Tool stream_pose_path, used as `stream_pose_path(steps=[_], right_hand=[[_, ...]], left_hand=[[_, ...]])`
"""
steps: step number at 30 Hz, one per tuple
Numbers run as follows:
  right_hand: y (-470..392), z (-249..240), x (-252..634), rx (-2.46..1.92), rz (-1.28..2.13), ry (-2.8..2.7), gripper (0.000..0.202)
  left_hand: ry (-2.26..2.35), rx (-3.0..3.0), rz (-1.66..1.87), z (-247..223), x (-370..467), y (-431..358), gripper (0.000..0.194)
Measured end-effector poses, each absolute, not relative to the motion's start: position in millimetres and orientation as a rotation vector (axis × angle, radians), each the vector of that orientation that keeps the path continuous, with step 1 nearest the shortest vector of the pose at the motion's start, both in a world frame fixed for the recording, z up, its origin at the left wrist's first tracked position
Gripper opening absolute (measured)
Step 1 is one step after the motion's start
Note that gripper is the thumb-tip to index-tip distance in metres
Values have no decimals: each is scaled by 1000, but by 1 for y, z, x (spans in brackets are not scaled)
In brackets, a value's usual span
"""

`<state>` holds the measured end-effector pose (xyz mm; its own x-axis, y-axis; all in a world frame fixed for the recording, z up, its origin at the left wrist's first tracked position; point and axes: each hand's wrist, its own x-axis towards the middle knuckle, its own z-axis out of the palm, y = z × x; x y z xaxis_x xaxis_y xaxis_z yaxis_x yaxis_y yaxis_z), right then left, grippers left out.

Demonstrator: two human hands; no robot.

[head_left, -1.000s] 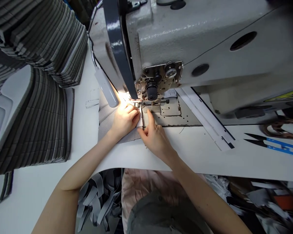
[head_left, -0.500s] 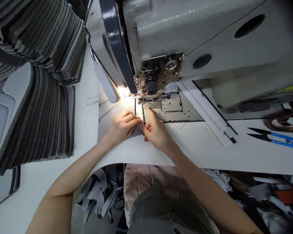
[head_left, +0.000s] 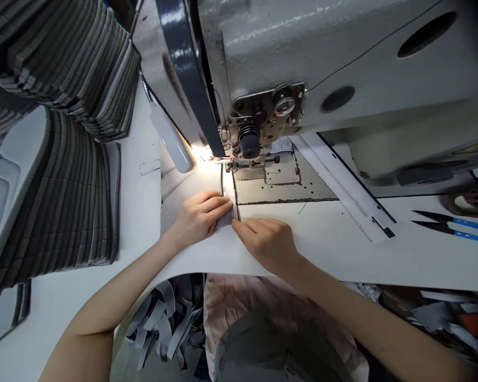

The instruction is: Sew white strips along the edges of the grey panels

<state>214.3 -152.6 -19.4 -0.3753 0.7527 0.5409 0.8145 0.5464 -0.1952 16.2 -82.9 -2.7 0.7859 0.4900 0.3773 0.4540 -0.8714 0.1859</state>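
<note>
A grey fabric panel lies flat at the front left of the sewing machine, its far part under the lit needle area and its near edge on the white bench. Along its right side runs a narrow white strip, bordered by dark lines.

The left hand rests on the near part of the panel, its fingers lying side by side and slightly bent, their tips reaching the white strip; whether they pinch anything cannot be told. The right hand is at the panel's near right corner, thumb and forefinger closed on it, with the other fingers curled in.

Just above the panel hangs a pale lamp, and a bright glow falls around the machine's presser foot. To the right, a metal plate is let into the bench, and a long white bar with a dark edge slants across plate and bench. Farther right lie blue-handled snips, blades pointing left.

On the bench's left side stand tall stacks of grey padded pieces. Below the front edge, loose grey strips hang in a tangle beside pinkish cloth at the person's lap.
</note>
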Motion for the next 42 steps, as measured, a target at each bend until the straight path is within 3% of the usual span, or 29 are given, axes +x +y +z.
stream_pose_path(steps=[7, 17, 29, 42], right_hand=[[-145, -16, 221, -1210, -228, -2285, 37], [-122, -14, 221, -1270, -223, -2329, 42], [-94, 4, 217, -1626, 233, -2556, 46], [-76, -5, 215, -1678, 222, -2473, 50]], left_hand=[[720, 2910, 737, -7, 16, -68, 27], [693, 2961, 782, -10, 19, -42, 24], [930, 2983, 669, -25, 13, -21, 35], [870, 2951, 834, -27, 7, -25, 28]])
